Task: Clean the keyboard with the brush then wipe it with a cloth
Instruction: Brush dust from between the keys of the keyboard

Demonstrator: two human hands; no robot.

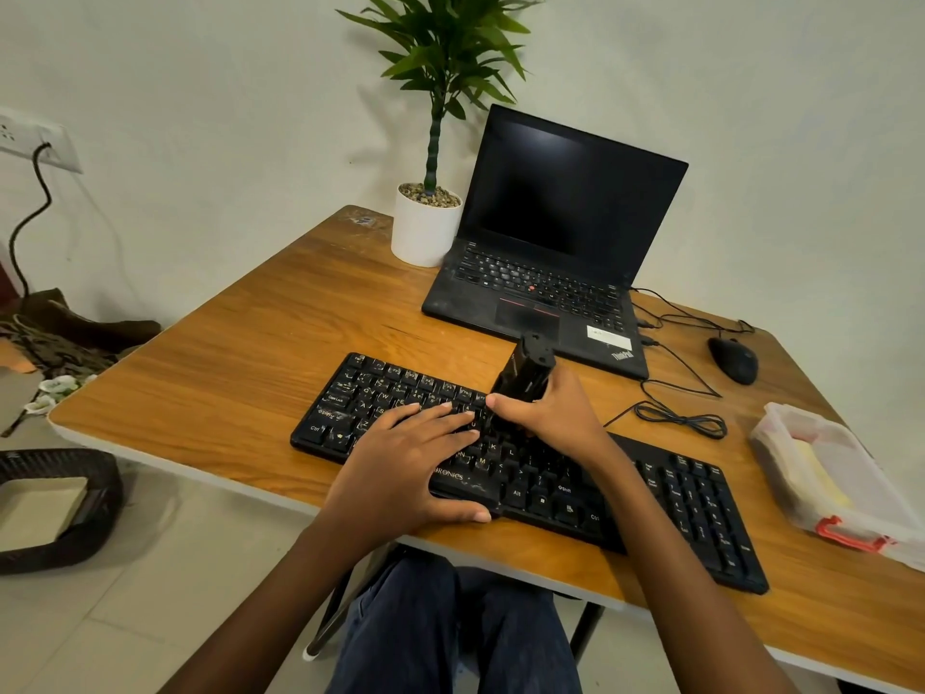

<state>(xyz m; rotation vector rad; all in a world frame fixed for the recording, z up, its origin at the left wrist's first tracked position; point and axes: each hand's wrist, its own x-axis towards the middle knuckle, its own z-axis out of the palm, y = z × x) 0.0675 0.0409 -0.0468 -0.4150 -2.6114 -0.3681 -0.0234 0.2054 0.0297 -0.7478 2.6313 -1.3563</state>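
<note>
You can read "ThinkPad" on the laptop (622, 354) palm rest, lower right corner. The keyboard (530, 468) front edge shows "...BRONICS", start hidden by your left hand (410, 468). Key legends there: Ctrl, Alt, Shift, Caps Lock.

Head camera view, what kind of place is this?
Probably a home office or study corner: a wooden desk against a plain wall holds an open laptop, an external keyboard, a mouse and a potted plant.

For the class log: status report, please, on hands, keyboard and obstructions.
Left hand flat on keyboard. Right hand gripping black brush, upright on keys. Nothing obstructing.
</note>
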